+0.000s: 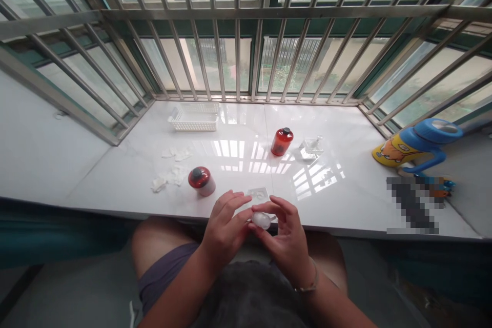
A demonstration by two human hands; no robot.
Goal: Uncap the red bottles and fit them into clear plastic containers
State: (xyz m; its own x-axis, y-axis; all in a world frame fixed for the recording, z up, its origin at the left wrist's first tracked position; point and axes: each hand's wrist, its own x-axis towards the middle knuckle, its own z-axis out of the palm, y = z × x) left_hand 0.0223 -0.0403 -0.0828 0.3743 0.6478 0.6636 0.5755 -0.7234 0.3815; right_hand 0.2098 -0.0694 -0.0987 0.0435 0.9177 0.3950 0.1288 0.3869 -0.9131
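Both hands are up at the front edge of the worktop (pixel 115 174), pinching a small clear blob (pixel 261 221) between them. Can't really tell what it is: it's see-through and rounded, and the fingers cover both ends. Its long axis runs roughly 9 to 3 o'clock, dipping a little toward 3. The left hand (pixel 225 225) has its fingers curled in on the blob's left end, and the right hand (pixel 286 236) comes in from the other side with its fingertips on the right end. Both are in a tight, narrow pinch on it, nothing spread wide. There's a bracelet (pixel 309 284) on the right wrist.

Taking 12 o'clock as the barred window (pixel 236 25), a flat clear piece (pixel 258 195) sits at 12, just behind the fingers. A red bottle (pixel 282 141) with a dark cap stands further out around 12:30. A red jar (pixel 201 181) with a dark lid is at 10, with crumpled white bits (pixel 177 174) just past it. A white plastic basket (pixel 194 117) sits at 11 near the window. At 1 there's a clear container (pixel 312 147), hard to make out in the glare. A blue-and-yellow water bottle (pixel 418 143) is off at 2, and a pixelated patch (pixel 413 205) hides whatever is at 3.
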